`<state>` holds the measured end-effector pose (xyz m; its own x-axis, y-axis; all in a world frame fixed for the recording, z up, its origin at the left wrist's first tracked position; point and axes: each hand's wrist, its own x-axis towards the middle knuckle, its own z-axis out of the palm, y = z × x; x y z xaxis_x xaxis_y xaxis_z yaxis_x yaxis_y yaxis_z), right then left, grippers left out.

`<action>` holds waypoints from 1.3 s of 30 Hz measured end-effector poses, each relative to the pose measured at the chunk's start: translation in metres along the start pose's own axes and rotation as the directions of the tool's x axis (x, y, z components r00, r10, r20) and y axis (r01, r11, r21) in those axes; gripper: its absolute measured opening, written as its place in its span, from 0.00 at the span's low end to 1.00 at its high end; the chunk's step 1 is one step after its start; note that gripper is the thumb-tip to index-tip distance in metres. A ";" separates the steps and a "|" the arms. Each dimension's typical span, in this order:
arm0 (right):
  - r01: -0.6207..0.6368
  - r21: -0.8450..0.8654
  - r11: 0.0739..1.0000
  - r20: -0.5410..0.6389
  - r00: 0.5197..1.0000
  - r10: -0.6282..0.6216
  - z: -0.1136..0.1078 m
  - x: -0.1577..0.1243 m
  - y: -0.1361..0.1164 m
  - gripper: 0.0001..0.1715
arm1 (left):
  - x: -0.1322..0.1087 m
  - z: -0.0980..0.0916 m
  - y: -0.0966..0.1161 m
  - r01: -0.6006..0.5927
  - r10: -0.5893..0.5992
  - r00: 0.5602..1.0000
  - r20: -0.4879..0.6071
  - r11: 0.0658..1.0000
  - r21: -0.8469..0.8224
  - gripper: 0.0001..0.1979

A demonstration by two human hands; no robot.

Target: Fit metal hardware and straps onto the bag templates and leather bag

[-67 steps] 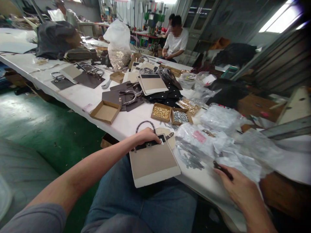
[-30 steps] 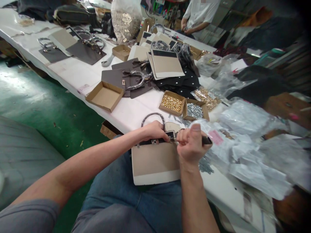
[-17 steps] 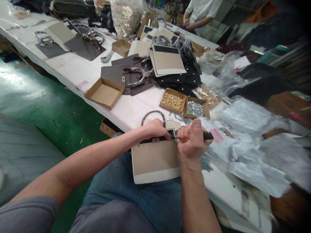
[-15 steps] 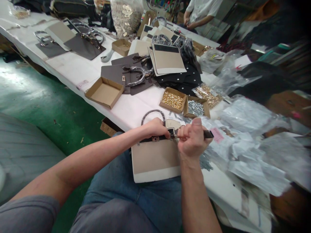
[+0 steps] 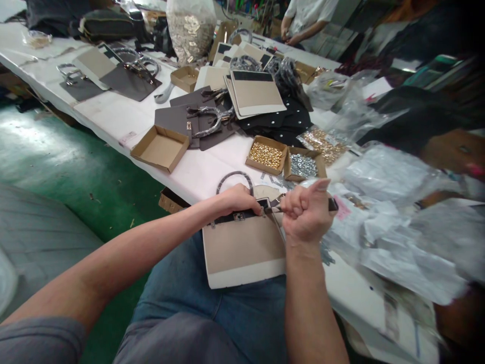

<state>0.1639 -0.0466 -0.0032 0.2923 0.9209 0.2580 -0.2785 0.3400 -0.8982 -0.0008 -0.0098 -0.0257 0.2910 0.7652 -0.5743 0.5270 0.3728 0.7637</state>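
Observation:
A beige and white bag panel (image 5: pixel 242 250) with a black top strip and a grey loop handle (image 5: pixel 232 177) lies on my lap against the table edge. My left hand (image 5: pixel 237 198) is closed on the panel's top strip beside its small metal clasp. My right hand (image 5: pixel 307 215) is a fist wrapped round a dark-handled screwdriver (image 5: pixel 332 204). The tool's tip points left at the strip's right end, close to my left fingers.
A long white table (image 5: pixel 113 119) carries an empty cardboard tray (image 5: pixel 160 148), a box of gold studs (image 5: pixel 265 154), a box of silver washers (image 5: pixel 303 165), grey and beige panels (image 5: pixel 256 92), and clear plastic bags (image 5: pixel 382 222). A seated person (image 5: pixel 303 15) works at the far end. Green floor lies to the left.
My right hand took the screwdriver from the table on the right and brought it to the panel's top strip. Since half a second ago the fist has turned slightly. My left hand kept its grip.

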 end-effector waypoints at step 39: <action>0.172 0.126 0.977 -0.322 0.939 -0.124 -0.032 -0.043 0.013 0.46 | 0.005 0.007 -0.004 0.020 -0.020 1.000 0.000 1.000 -0.010 0.21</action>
<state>0.1768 -0.0881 -0.0377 0.6036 0.7606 0.2390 -0.3371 0.5151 -0.7881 0.0042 -0.0112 -0.0336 0.2802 0.7575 -0.5896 0.5247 0.3934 0.7549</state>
